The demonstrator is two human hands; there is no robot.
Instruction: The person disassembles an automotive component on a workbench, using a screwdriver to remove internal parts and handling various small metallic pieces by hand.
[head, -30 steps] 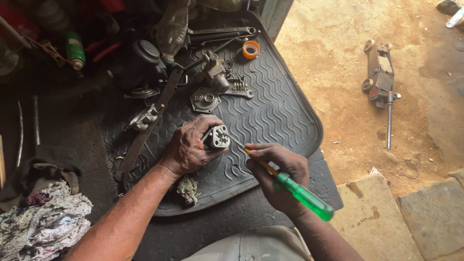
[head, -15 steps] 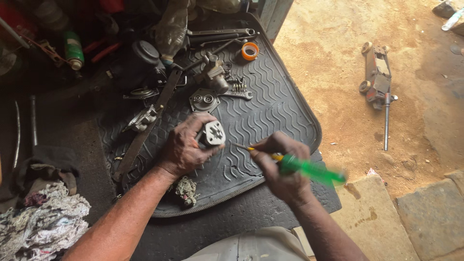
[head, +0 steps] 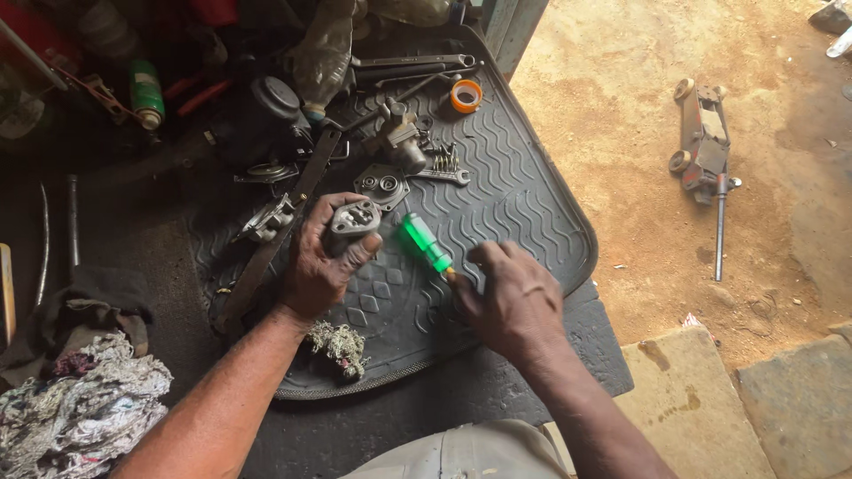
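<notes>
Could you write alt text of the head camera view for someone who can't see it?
Over a ribbed black mat strewn with metal parts, the left hand grips a small metal part while the right hand holds a green-handled screwdriver.

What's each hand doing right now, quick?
Left hand: closed around a small grey metal part.
Right hand: closed on a green-handled screwdriver, handle pointing toward the part.

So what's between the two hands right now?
In the head view, only the screwdriver's green handle over bare rubber mat, between left hand and right hand.
</notes>
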